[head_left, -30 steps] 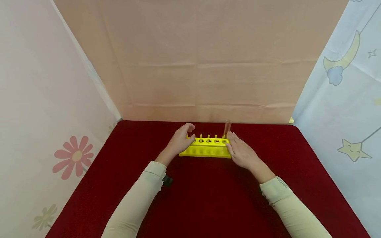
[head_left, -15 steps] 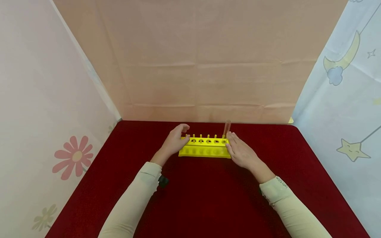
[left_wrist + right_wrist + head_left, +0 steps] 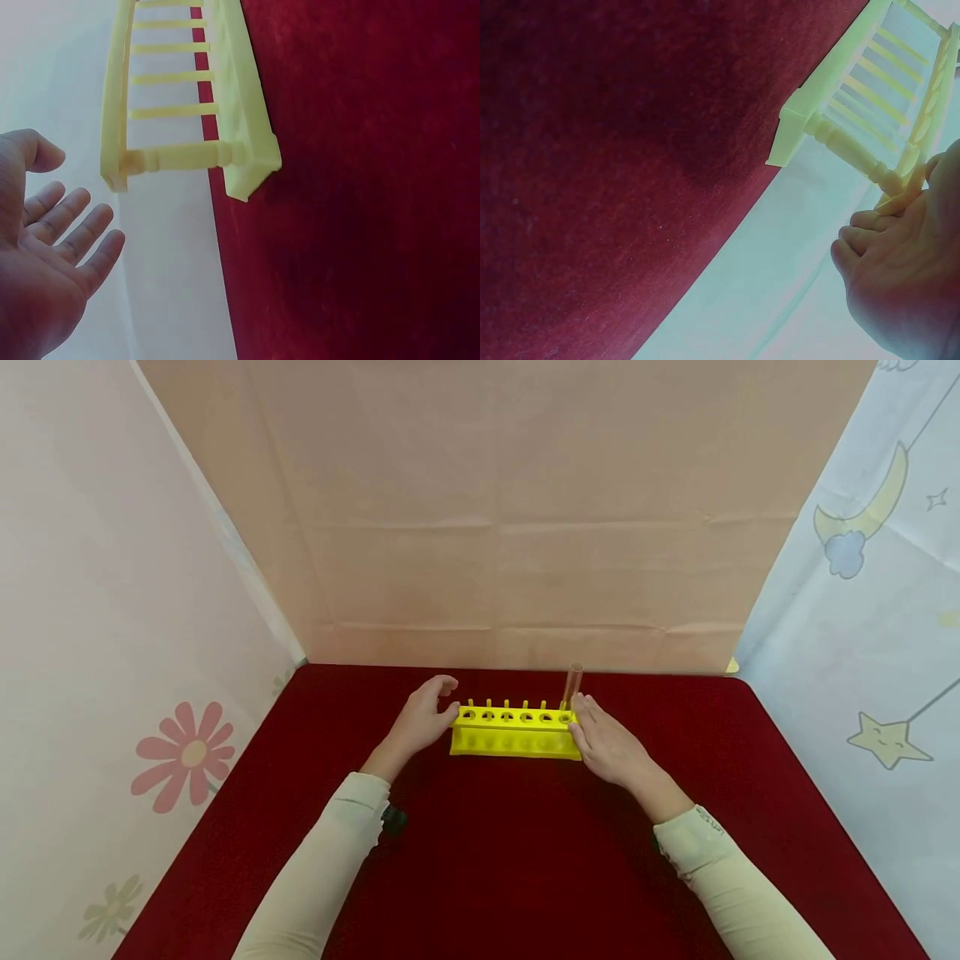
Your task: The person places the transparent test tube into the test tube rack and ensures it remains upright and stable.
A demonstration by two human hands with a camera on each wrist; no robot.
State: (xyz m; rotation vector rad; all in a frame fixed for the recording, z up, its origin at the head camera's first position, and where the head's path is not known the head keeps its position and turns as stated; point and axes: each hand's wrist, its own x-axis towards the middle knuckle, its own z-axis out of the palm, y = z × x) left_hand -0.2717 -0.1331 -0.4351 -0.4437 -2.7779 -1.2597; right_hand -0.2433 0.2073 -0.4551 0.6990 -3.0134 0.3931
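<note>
A yellow test tube rack (image 3: 516, 742) stands upright on the red cloth in the head view, with a row of holes on top and pegs along the back. One clear test tube (image 3: 573, 681) rises at its right end; its lower part is partly hidden by my fingers, so I cannot tell how it is seated. My right hand (image 3: 611, 743) rests its extended fingers against that end. My left hand (image 3: 420, 718) hovers at the left end, fingers loosely bent around nothing. In the left wrist view a gap shows between this hand (image 3: 52, 247) and the rack (image 3: 251, 112).
Red cloth (image 3: 517, 860) covers the table. A tan sheet (image 3: 495, 527) hangs behind it, with patterned sheets at the left (image 3: 90, 610) and right (image 3: 862, 652). A small dark object (image 3: 393, 820) sits at the left wrist.
My left hand has slid leftward along the rack, from over its left holes to just off its end. The right hand, rack and test tube have stayed in place.
</note>
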